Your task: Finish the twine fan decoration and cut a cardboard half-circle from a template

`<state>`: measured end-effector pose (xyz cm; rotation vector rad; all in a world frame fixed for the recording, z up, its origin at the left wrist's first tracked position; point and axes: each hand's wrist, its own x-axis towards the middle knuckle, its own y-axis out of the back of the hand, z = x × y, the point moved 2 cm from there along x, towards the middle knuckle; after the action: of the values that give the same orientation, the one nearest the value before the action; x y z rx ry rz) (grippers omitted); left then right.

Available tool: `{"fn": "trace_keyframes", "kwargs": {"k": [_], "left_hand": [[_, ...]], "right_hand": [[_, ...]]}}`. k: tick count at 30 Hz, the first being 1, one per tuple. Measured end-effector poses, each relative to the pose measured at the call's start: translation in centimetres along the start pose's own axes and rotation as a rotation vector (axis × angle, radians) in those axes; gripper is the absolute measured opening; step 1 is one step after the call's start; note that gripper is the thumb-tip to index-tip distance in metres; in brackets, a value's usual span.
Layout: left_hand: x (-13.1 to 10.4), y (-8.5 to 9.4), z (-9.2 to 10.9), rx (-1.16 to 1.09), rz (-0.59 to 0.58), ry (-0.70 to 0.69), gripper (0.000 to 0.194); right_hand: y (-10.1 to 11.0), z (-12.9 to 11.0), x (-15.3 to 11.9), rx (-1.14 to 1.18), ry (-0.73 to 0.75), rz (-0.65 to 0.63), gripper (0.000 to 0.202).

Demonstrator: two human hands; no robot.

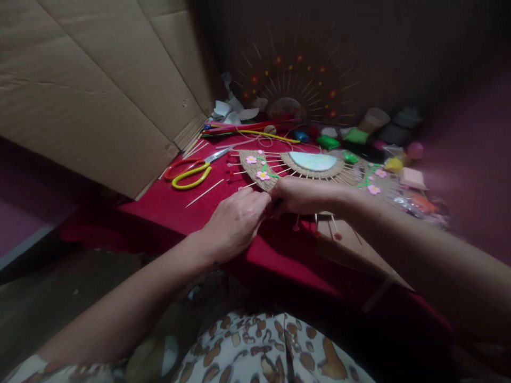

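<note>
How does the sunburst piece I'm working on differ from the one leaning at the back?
The sunburst piece under the hands lies flat on the red table; the sunburst piece at the back stands upright. The near one carries pink flowers and a pale blue centre; the back one shows red and yellow dots. The near one is lit, the back one dim. Both have radiating sticks.

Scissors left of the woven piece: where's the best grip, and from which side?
Take the scissors by the yellow and orange handle loops, coming from the near left. They lie flat on the red table, loops toward the person, blades pointing away to the right toward the woven piece. Both hands are busy at that piece's near edge.
</note>
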<state>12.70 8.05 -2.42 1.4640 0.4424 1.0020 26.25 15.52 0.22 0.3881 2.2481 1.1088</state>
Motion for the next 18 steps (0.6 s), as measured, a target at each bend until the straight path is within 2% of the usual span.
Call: {"fn": "trace_keyframes", "kwargs": {"k": [7, 10, 13, 15, 18], "left_hand": [[-0.3, 0.8, 0.7, 0.185, -0.155, 0.216, 0.021], [-0.3, 1.0, 0.7, 0.042, -0.177, 0.364, 0.018], [-0.4, 0.5, 1.3, -0.128, -0.129, 0.462, 0.016], [-0.5, -0.1, 2.2, -0.088, -0.043, 0.417, 0.017], [-0.8, -1.3, 3.9, 0.164, 0.063, 0.221, 0.019]], "right_hand": [[-0.2, -0.4, 0.0, -0.018, 0.035, -0.034, 0.021], [-0.2, -0.5, -0.1, -0.047, 0.014, -0.026, 0.018], [-0.3, -0.7, -0.2, -0.034, -0.007, -0.027, 0.019], [-0.3, -0.8, -0.1, -0.057, 0.011, -0.015, 0.019], [-0.3, -0.8, 0.0, -0.138, 0.053, 0.023, 0.020]]}}
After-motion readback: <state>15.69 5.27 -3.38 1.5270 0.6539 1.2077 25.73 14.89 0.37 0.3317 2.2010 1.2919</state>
